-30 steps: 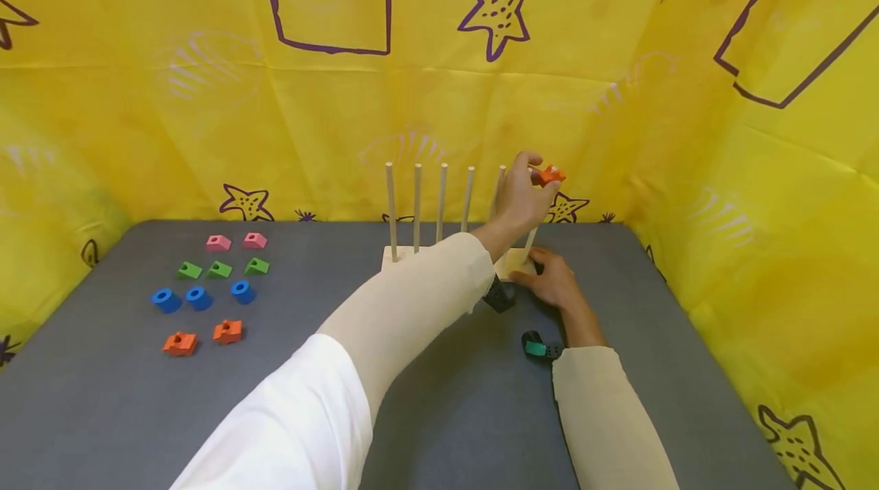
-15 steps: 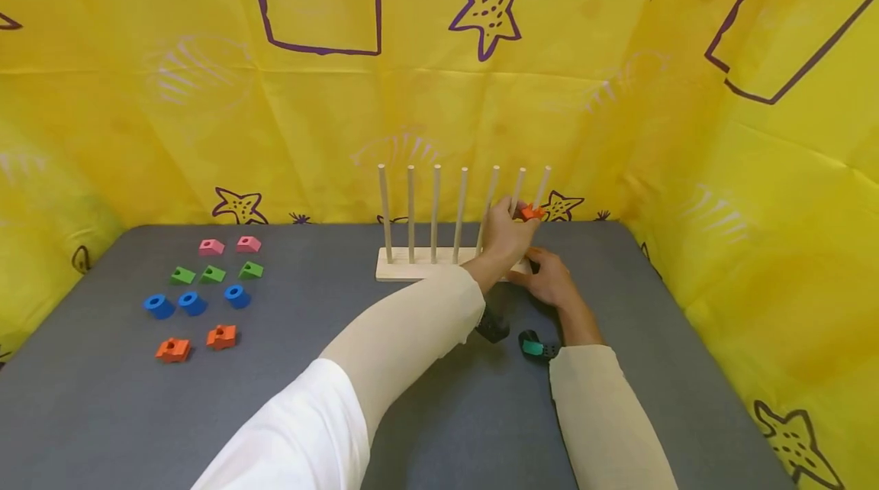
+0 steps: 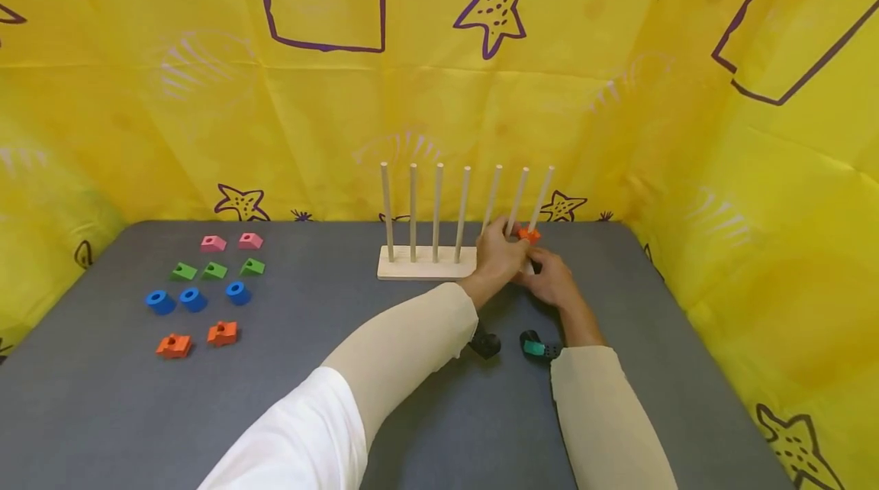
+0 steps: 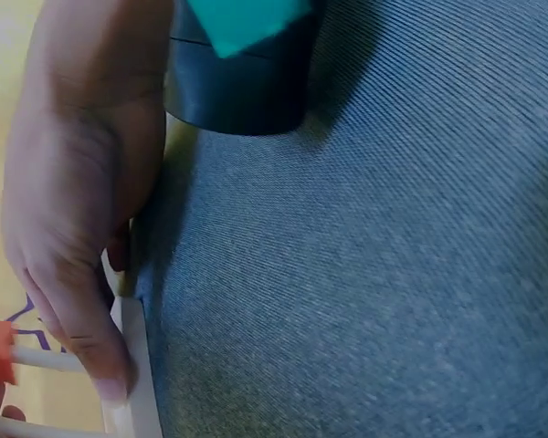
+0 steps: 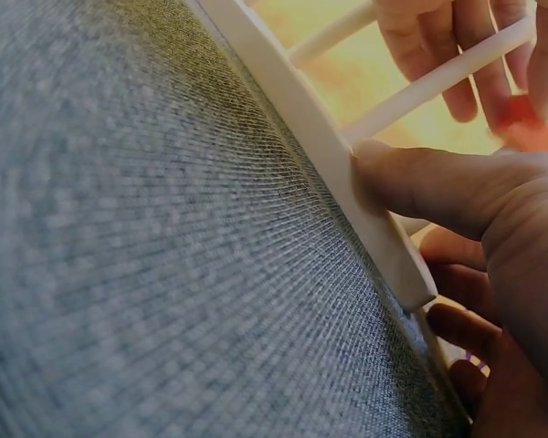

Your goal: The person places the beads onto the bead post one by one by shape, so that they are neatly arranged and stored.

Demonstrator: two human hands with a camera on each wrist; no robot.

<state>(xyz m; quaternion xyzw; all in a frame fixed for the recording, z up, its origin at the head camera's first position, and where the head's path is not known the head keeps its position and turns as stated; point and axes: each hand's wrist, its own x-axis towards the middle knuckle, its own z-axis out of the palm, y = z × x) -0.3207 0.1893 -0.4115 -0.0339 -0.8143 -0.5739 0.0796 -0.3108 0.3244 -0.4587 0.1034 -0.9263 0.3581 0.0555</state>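
Sleeves, nearest you: a beige sleeve [image 3: 405, 352] on each forearm, with a white sleeve [image 3: 295, 429] above it on the left arm.
Wrist devices, two, black: one below your left wrist [image 3: 486, 343], one by your right wrist with a teal patch [image 3: 533, 349].
Tabletop [image 3: 110, 406], dark grey, carrying the whole set.
Loose orange blocks [image 3: 225, 337], two, on the left part of the tabletop, each with a hole in the top.
Blue cylinders [image 3: 161, 307], three, hollow, in a row beyond; two close together, the third a little apart to the right.
Right hand [image 3: 552, 280], yours: thumb on the near face of the wooden rack [image 3: 415, 270] at its right end, fingers curled behind, gripping the base.
Green blocks [image 3: 214, 272], three, wedge-shaped, in a row past the blue.
Left hand [image 3: 500, 259], yours: just beside the right hand, thumb and fingers closed in a pinch on the orange block [image 3: 529, 236].
Orange block, held: threaded on the rightmost peg [image 3: 542, 196], low down, a stretch of peg showing between it and the base.
Pegs [image 3: 437, 207], seven in all, standing in the rack.
Pink blocks [image 3: 214, 245], two, farthest row on the left.
Cloth [image 3: 584, 131], yellow with purple starfish, behind everything.
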